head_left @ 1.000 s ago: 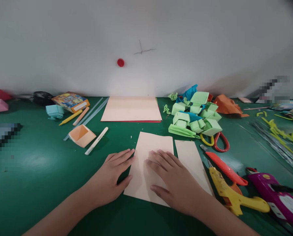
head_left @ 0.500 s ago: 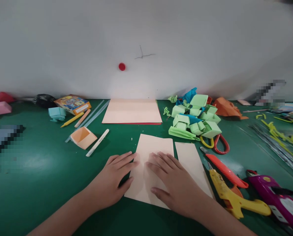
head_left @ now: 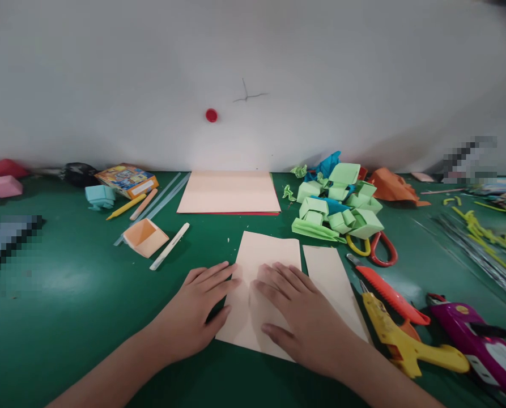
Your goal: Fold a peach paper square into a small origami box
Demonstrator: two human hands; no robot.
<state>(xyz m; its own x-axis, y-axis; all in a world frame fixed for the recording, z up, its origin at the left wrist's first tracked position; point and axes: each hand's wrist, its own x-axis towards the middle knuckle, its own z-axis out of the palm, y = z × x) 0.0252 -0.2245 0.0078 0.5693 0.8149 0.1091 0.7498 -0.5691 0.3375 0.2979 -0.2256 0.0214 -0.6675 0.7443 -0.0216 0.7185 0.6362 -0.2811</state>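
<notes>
A pale peach sheet of paper [head_left: 267, 243] lies in front of me on the green table. At its left edge rests my left hand [head_left: 205, 309], fingers stretched out with the tips on the paper. My right hand [head_left: 295, 311] lies spread over the middle and right of the sheet and covers part of it. A narrower peach strip of paper [head_left: 327, 269] is just right of the sheet, partly behind my right forearm. Neither hand grips anything.
Peach sheets [head_left: 229, 192] are stacked by the wall. Folded green paper pieces [head_left: 341, 204], scissors [head_left: 382, 249], a red cutter [head_left: 392, 294], a yellow glue gun [head_left: 392, 334] and a purple power strip [head_left: 469, 334] crowd the right. Leftward are a peach paper box [head_left: 145, 238] and a white pen [head_left: 170, 246].
</notes>
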